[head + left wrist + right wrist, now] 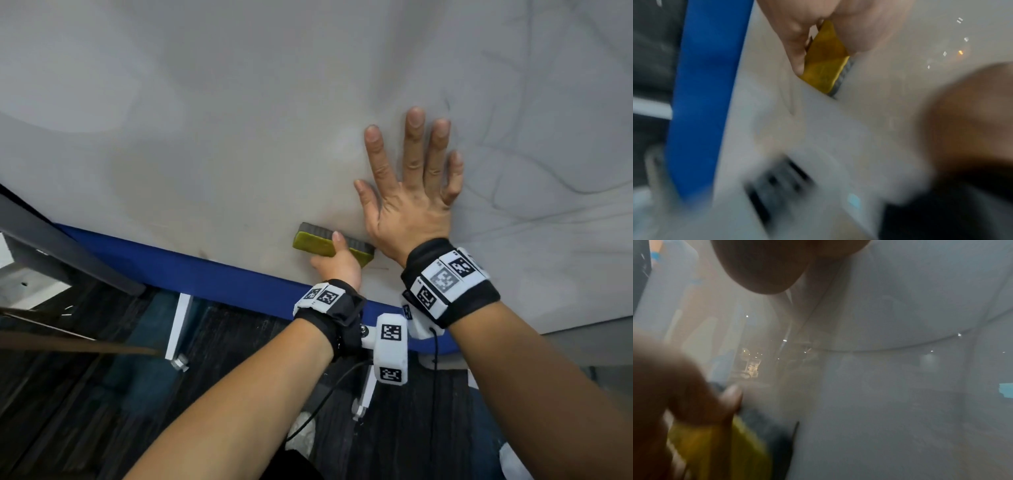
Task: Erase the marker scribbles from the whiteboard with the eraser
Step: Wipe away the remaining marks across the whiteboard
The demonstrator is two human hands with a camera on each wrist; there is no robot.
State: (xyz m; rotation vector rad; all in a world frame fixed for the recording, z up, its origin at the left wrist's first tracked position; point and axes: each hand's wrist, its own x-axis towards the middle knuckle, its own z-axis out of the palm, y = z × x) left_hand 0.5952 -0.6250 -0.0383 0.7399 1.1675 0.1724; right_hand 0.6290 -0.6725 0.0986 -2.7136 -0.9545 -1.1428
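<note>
The whiteboard (205,120) fills the upper head view, with faint grey marker scribbles (548,171) left on its right part. A yellow eraser (310,241) with a dark felt face lies against the board just above the blue bottom frame (171,267). My left hand (337,255) grips it, thumb over the yellow back. In the left wrist view the eraser (824,65) shows between thumb and fingers; in the right wrist view the eraser (719,451) is blurred at lower left. My right hand (411,178) rests flat on the board to the eraser's upper right, fingers spread.
Below the blue frame are white stand legs (178,325) and dark carpet (85,394). A grey structure (27,274) juts in at the left. A black cable (325,394) hangs from the wrist gear, and a white shoe (303,435) stands below.
</note>
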